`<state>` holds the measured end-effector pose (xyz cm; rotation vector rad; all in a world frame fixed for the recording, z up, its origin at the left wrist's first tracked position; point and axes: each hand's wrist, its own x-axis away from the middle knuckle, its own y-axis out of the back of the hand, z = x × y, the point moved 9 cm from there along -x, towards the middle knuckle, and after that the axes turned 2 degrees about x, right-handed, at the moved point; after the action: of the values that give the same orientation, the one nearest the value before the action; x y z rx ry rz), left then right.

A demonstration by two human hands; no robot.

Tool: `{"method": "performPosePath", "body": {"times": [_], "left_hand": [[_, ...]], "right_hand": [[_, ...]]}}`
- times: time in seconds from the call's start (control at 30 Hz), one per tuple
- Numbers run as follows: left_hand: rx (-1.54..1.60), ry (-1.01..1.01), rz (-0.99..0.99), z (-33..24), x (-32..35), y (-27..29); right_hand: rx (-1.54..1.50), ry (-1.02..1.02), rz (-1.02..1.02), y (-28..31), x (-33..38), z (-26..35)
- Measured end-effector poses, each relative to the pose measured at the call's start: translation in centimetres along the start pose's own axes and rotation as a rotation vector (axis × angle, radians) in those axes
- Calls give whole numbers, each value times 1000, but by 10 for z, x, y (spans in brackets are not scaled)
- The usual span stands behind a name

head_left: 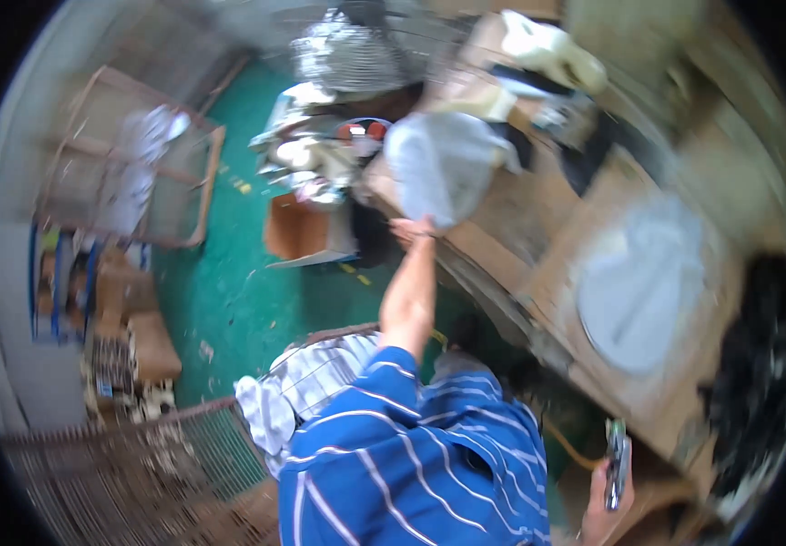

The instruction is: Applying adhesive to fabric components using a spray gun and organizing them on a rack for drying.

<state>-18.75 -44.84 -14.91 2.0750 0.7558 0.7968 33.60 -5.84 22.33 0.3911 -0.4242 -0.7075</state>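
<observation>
Two hands are at work as I watch. My left hand [414, 230] is stretched far out, gripping the lower edge of a pale plastic bag [443, 168] lifted above the wooden surface [502, 227]. My right hand [604, 505], low by my hip, is clenched around a small dark tool [618, 462], too blurred to identify. I judge the bag is mid-lift; the next move calls for a steady pull clear of the surface's clutter.
</observation>
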Motion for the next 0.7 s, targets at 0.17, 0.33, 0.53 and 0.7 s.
{"method": "performPosePath", "body": {"times": [0.17,0.33,0.53,0.7], "left_hand": [[268,8,82,32,-18,-12],[675,149,289,44,-35,-20],[1377,276,729,12,-30,-30],[1654,331,794,9,-37,-21]], "right_hand": [[15,-15,71,-50,-19,48],[177,35,188,-82,-50,28],[81,38,177,-140,-60,93],[295,-77,258,-153,-60,60]]}}
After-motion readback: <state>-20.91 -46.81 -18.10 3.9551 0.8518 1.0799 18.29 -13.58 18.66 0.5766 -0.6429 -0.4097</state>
